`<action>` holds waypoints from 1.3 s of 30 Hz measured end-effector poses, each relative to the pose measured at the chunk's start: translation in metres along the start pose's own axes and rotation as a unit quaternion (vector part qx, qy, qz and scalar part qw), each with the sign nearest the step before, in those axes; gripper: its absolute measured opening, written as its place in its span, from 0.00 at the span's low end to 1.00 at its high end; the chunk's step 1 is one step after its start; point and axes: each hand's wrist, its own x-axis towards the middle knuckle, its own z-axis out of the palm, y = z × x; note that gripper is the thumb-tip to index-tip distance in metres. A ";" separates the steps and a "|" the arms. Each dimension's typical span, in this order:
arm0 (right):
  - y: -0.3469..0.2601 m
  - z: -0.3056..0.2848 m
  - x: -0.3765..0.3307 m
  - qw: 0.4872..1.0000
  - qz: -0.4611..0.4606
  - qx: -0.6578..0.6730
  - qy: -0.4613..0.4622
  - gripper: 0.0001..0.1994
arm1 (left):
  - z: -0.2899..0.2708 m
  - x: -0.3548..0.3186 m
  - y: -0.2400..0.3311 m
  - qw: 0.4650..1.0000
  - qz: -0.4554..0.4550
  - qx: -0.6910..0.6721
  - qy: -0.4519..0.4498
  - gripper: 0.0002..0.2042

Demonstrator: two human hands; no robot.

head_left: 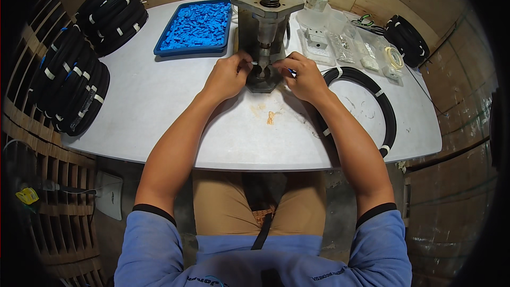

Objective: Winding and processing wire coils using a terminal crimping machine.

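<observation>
A grey metal bench press point(268, 24) stands at the far middle of the table, its ram lowered close over its base. My left hand point(228, 76) is at the left side of the ram, fingers pinched together; a tiny whitish bit shows at the fingertips. From the right, my right hand point(304, 77) reaches to the same spot with its fingers closed. Something thin and dark shows at its tips, and a small blue piece point(292, 73) shows beneath its fingers. What each hand grips is too small and covered to name. A coil of black cable point(390, 111) lies beside my right forearm.
A blue tray point(159, 51) full of small blue pieces stands left of the press. Stacked black coils point(71, 79) line the left edge. Clear containers of small parts point(342, 48), a white bottle point(317, 0) and another black coil point(406, 40) are at the right back.
</observation>
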 end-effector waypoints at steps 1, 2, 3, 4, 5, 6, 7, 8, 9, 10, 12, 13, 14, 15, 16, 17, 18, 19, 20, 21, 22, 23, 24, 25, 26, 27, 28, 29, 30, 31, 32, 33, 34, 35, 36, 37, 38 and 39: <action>0.000 0.000 0.000 1.000 -0.003 0.000 0.002 0.17 | 0.000 0.001 -0.001 1.000 0.000 -0.003 -0.003 0.10; 0.000 0.000 0.000 1.000 -0.006 0.000 0.003 0.17 | 0.000 0.001 -0.001 1.000 0.000 -0.008 -0.007 0.10; 0.001 0.000 0.000 1.000 -0.005 -0.001 0.003 0.17 | 0.000 0.001 0.000 1.000 0.000 -0.008 -0.007 0.10; 0.001 0.000 0.000 1.000 -0.006 0.002 0.006 0.17 | 0.000 0.001 0.001 1.000 0.000 0.001 -0.010 0.10; 0.002 0.000 0.000 1.000 -0.007 0.005 0.008 0.17 | -0.001 0.000 0.002 1.000 0.000 0.010 -0.012 0.10; 0.003 0.000 0.000 1.000 -0.007 0.005 0.008 0.17 | -0.001 0.001 0.002 1.000 0.000 0.010 -0.012 0.10; 0.003 0.001 0.000 1.000 -0.007 0.002 0.011 0.17 | -0.001 0.001 0.001 1.000 -0.002 0.001 -0.014 0.10; 0.004 0.002 0.001 1.000 -0.008 0.000 0.013 0.17 | -0.001 0.001 0.000 1.000 -0.004 -0.007 -0.016 0.10; 0.004 0.003 0.001 1.000 -0.008 0.000 0.013 0.17 | -0.001 0.001 0.000 1.000 -0.005 -0.007 -0.015 0.10; 0.004 0.003 0.001 1.000 -0.014 -0.005 0.020 0.17 | -0.001 0.001 -0.001 1.000 0.000 -0.004 -0.014 0.10; 0.005 0.004 0.001 0.999 -0.019 -0.010 0.026 0.17 | 0.000 0.001 -0.003 1.000 0.005 0.000 -0.012 0.10; 0.006 0.004 0.001 0.999 -0.020 -0.014 0.028 0.17 | 0.000 0.001 -0.004 1.000 0.004 -0.008 -0.014 0.10; 0.006 0.004 0.001 0.999 -0.020 -0.019 0.029 0.18 | 0.000 0.001 -0.003 1.000 0.002 -0.016 -0.017 0.10; 0.006 0.004 0.000 0.999 -0.020 -0.019 0.029 0.18 | 0.000 0.001 -0.002 1.000 0.002 -0.016 -0.017 0.10; 0.006 0.004 0.000 0.999 -0.018 -0.018 0.029 0.18 | 0.000 0.001 -0.002 1.000 0.003 -0.014 -0.018 0.10; 0.005 0.004 0.000 0.999 -0.017 -0.016 0.029 0.18 | -0.001 0.001 -0.001 1.000 0.004 -0.012 -0.018 0.10; 0.004 0.004 0.000 0.999 -0.018 -0.016 0.029 0.18 | -0.001 0.001 -0.001 1.000 0.004 -0.012 -0.018 0.10; 0.004 0.004 0.000 1.000 -0.011 -0.016 0.023 0.18 | -0.001 0.000 -0.001 1.000 0.001 -0.015 -0.017 0.10; 0.003 0.003 0.000 1.000 -0.004 -0.017 0.018 0.18 | 0.000 0.000 -0.001 1.000 -0.002 -0.019 -0.017 0.10; 0.003 0.003 0.000 1.000 -0.004 -0.017 0.018 0.18 | -0.001 0.000 -0.001 1.000 -0.002 -0.018 -0.017 0.10; 0.003 0.003 0.000 1.000 -0.003 -0.016 0.015 0.18 | -0.001 0.000 -0.001 1.000 0.001 -0.015 -0.015 0.10; 0.003 0.002 0.000 1.000 -0.002 -0.014 0.013 0.18 | -0.001 0.000 -0.001 1.000 0.005 -0.012 -0.012 0.10; 0.003 0.002 0.001 1.000 -0.002 -0.014 0.013 0.18 | -0.001 0.000 -0.001 1.000 0.005 -0.012 -0.012 0.10; 0.003 0.002 0.001 1.000 -0.001 -0.015 0.010 0.18 | -0.001 0.000 0.000 1.000 0.002 -0.012 -0.013 0.10; 0.003 0.002 0.001 1.000 0.001 -0.015 0.006 0.18 | 0.000 0.001 0.000 1.000 -0.002 -0.012 -0.014 0.10; 0.003 0.002 0.001 1.000 0.001 -0.015 0.006 0.18 | 0.000 0.001 0.001 1.000 -0.002 -0.012 -0.014 0.10; 0.003 0.001 0.000 1.000 0.003 -0.013 0.005 0.17 | -0.001 0.000 0.001 1.000 -0.002 -0.006 -0.013 0.10; 0.002 0.001 0.000 1.000 0.004 -0.010 0.004 0.17 | -0.001 0.000 0.001 1.000 -0.002 0.001 -0.013 0.11; 0.002 0.001 0.000 1.000 0.004 -0.010 0.004 0.17 | 0.000 0.000 0.000 1.000 -0.002 0.001 -0.013 0.11; 0.003 0.001 0.001 1.000 0.005 -0.010 0.002 0.17 | 0.000 0.000 -0.002 1.000 0.002 -0.011 -0.012 0.11; 0.003 0.001 0.001 1.000 0.006 -0.010 -0.001 0.17 | 0.000 0.001 -0.002 1.000 0.005 -0.023 -0.010 0.11; 0.003 0.002 0.001 1.000 0.006 -0.010 -0.001 0.17 | 0.001 0.000 -0.002 1.000 0.005 -0.023 -0.011 0.11; 0.003 0.002 0.000 1.000 0.003 -0.012 0.003 0.16 | 0.001 0.000 -0.002 1.000 0.006 -0.014 -0.008 0.11; 0.002 0.002 0.000 1.000 0.000 -0.014 0.006 0.16 | 0.000 0.000 -0.002 1.000 0.006 -0.006 -0.005 0.11; 0.002 0.002 0.000 1.000 0.000 -0.014 0.006 0.16 | 0.000 0.000 -0.001 1.000 0.006 -0.006 -0.006 0.11; 0.002 0.001 0.001 1.000 0.001 -0.012 0.004 0.16 | 0.000 0.001 0.000 1.000 0.002 -0.006 -0.008 0.11; 0.002 0.001 0.001 1.000 0.003 -0.009 0.002 0.15 | 0.000 0.001 0.000 1.000 -0.002 -0.005 -0.010 0.11; 0.002 0.001 0.001 1.000 0.003 -0.009 0.001 0.15 | 0.000 0.000 0.000 1.000 -0.002 -0.005 -0.009 0.11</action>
